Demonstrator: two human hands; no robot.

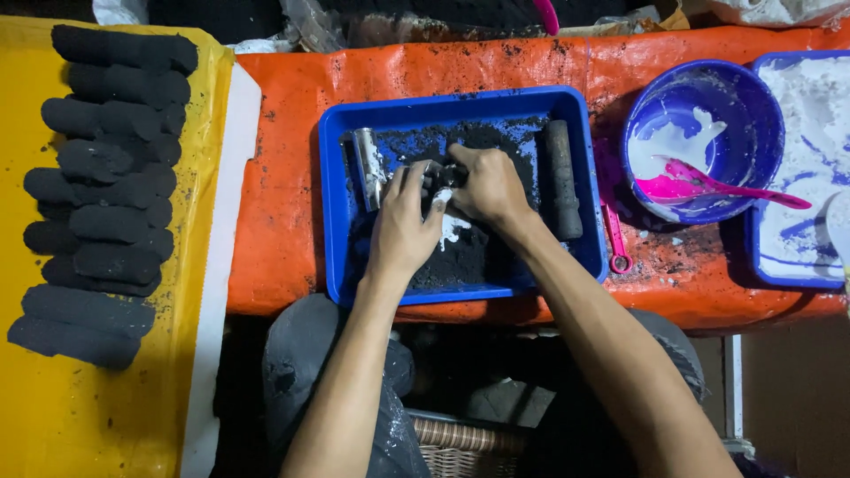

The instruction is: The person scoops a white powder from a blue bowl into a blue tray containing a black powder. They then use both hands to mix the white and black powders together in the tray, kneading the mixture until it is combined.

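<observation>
A low bench (292, 221) draped in an orange tarp (708, 274) dusted with black powder stands beside a yellow sheet (53, 416) under dim, uneven light, with a woven basket (460, 447) in the dark space below its front edge.

Black powder (469, 257): coarse, dark, spread loose over floor of blue tray (332, 212), streaked with a white smear near centre. Small metal piece (436, 181): shiny, mostly hidden, mid-tray, gripped between both hands, blackened with powder.
</observation>
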